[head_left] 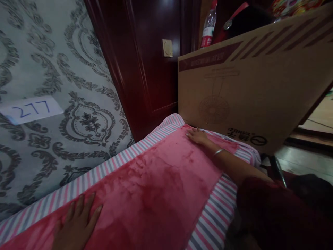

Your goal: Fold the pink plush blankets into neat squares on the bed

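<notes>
A pink plush cloth (156, 180) with a border of pink, grey and white stripes (109, 166) lies spread out before me. My left hand (76, 218) rests on the plush near the bottom left, palm down with its fingers spread. Reaching to the far end, my right hand (199, 136) lies flat on the cloth near its back edge, fingers stretched out. A bracelet (219, 151) circles the right wrist. Smudged darker patches and brush marks show in the pile between the hands. What lies beneath the cloth is hidden.
A large cardboard box (249, 83) stands beyond the far right edge. Behind it shows a bottle (208, 27). A dark red wooden panel (151, 69) with a light switch (167, 48) rises at the back. The patterned wall (88, 114) on the left bears a paper (33, 109) marked 277.
</notes>
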Demonstrator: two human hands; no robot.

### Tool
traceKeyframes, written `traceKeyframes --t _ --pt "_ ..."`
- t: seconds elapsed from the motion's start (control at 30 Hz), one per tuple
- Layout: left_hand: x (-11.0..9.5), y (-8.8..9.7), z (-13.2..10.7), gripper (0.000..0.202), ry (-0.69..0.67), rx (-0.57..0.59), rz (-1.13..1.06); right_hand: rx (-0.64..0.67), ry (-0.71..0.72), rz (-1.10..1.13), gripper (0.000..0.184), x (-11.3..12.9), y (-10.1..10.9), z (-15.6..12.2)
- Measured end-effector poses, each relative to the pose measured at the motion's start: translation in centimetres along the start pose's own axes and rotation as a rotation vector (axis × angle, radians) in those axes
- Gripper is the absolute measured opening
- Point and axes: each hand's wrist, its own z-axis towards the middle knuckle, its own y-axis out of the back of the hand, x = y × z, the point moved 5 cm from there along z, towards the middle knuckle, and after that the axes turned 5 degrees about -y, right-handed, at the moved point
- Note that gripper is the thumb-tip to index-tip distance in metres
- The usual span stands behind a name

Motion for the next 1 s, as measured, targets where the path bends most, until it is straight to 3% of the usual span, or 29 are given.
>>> traceKeyframes --t 0.13,0.27,0.37,0.5,0.63,0.73,0.83,1.0 --pt "0.2 -0.5 0.2 0.070 -0.016 -0.028 -0.011 0.039 -0.038 -0.024 0.072 -4.6 -1.6 -4.4" --pt "0.0 -0.6 0.3 0.069 -0.104 -0.023 -0.052 0.087 -0.055 -0.023 0.073 -5.9 -2.9 -6.3" --pt "-0.2 0.1 0.3 0.069 -0.061 -0.048 -0.080 0.122 -0.068 -0.024 0.071 -5.1 -2.2 -6.4" --pt "-1.2 1.4 0.2 0.070 0.018 -0.071 -0.110 0.187 -0.112 -0.023 0.070 -3.7 0.1 -6.6" --pt "-1.9 2.0 0.3 0.067 0.066 -0.044 -0.101 0.169 -0.138 -0.013 0.072 -2.0 1.5 -9.2" --pt "-1.9 1.7 0.6 0.066 0.080 -0.050 -0.080 0.069 -0.037 -0.012 0.076 0.2 0.5 -12.9" --pt "-1.7 1.2 0.9 0.068 0.054 -0.051 -0.071 0.051 0.038 -0.027 0.075 1.6 -1.4 -16.0" --pt "-2.2 1.8 0.8 0.069 0.052 -0.023 -0.087 0.078 0.029 -0.034 0.073 1.6 -1.7 -16.9"
